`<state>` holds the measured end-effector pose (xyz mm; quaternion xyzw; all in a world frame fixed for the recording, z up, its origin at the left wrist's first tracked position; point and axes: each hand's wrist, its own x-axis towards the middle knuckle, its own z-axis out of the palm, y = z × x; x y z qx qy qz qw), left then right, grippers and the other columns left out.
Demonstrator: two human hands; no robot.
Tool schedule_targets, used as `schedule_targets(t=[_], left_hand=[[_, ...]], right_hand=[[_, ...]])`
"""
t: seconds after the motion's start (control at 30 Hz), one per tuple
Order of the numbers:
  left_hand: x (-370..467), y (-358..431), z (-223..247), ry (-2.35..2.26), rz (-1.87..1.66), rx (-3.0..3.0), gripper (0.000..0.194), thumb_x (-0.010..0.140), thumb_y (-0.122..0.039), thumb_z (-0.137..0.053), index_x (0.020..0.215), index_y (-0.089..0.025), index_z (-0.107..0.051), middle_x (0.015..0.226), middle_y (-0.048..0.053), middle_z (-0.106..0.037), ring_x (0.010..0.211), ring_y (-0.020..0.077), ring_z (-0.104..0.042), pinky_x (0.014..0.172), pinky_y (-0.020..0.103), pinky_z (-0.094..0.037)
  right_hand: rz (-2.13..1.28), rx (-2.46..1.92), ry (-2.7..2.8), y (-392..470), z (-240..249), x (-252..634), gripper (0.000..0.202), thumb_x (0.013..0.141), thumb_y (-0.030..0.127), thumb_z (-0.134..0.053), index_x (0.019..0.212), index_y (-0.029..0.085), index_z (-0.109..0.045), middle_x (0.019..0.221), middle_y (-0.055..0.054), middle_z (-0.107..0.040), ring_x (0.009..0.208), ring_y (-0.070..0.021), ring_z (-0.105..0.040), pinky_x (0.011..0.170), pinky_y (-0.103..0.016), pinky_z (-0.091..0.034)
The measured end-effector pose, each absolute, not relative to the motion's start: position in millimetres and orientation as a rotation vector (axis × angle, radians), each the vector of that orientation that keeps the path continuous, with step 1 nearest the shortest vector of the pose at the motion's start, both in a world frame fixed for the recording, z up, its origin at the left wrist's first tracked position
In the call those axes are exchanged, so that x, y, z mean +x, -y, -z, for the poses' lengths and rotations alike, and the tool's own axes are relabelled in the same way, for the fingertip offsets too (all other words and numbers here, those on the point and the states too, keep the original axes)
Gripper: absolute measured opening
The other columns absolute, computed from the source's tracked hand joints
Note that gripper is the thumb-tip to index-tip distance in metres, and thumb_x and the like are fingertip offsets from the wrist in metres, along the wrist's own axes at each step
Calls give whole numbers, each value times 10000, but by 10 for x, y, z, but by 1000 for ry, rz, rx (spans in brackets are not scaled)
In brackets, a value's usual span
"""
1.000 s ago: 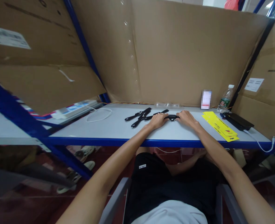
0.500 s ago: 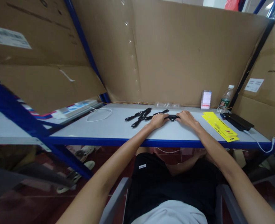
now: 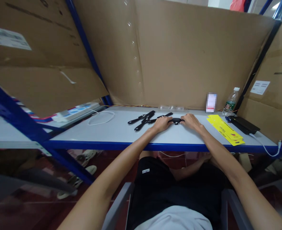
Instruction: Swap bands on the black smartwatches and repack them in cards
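Observation:
Both my hands grip a black spokeshave (image 3: 176, 120) a little above or on the white tabletop; the gap beneath it is too small to judge. My left hand (image 3: 163, 124) is closed around its left handle. Round the right handle my right hand (image 3: 190, 121) is closed too. The tool's middle part shows between the two hands. Just left of my left hand, several more black spokeshaves (image 3: 144, 122) lie crossed over one another, one partly hidden behind that hand.
Yellow printed cards (image 3: 224, 130) lie right of my hands, beside a black case-like device (image 3: 245, 124) with a white cable. A phone (image 3: 211, 103) and a water bottle (image 3: 230, 103) stand behind. At left are a looped white cable (image 3: 101, 118) and a power strip (image 3: 77, 111). Cardboard (image 3: 179, 57) walls the desk.
My hands and the spokeshave stay in almost the same place. At the far left edge, part of what looks like another person's arm has come into view.

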<state>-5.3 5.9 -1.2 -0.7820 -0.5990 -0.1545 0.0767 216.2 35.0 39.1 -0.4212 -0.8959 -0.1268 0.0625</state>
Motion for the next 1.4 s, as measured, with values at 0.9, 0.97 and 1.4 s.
schedule_targets(t=[0.9, 0.97, 1.4], left_hand=[[-36, -40, -8, 1845, 471, -2307, 360, 1016, -488, -476, 1132, -243, -713, 1064, 118, -763, 1003, 291, -706, 821, 346, -477], [-44, -49, 0, 1836, 480, -2314, 356, 1014, -486, -479, 1126, -243, -715, 1053, 120, -762, 995, 297, -706, 814, 351, -477], [-38, -22, -14, 1837, 515, -2303, 341, 1002, -467, -495, 1113, -245, -729, 1031, 125, -764, 981, 309, -708, 827, 367, -469]], right_hand=[[441, -1235, 2688, -375, -342, 2130, 297, 1016, 359, -591, 1129, 161, -782, 1060, -173, -783, 1001, -288, -732, 813, -313, -468], [450, -1233, 2685, -377, -340, 2129, 298, 1015, 358, -588, 1123, 159, -782, 1064, -175, -783, 1004, -289, -732, 812, -312, -468], [433, -1254, 2679, -328, -354, 2106, 311, 1025, 354, -569, 1163, 154, -762, 1119, -180, -770, 1031, -292, -721, 839, -317, -467]])
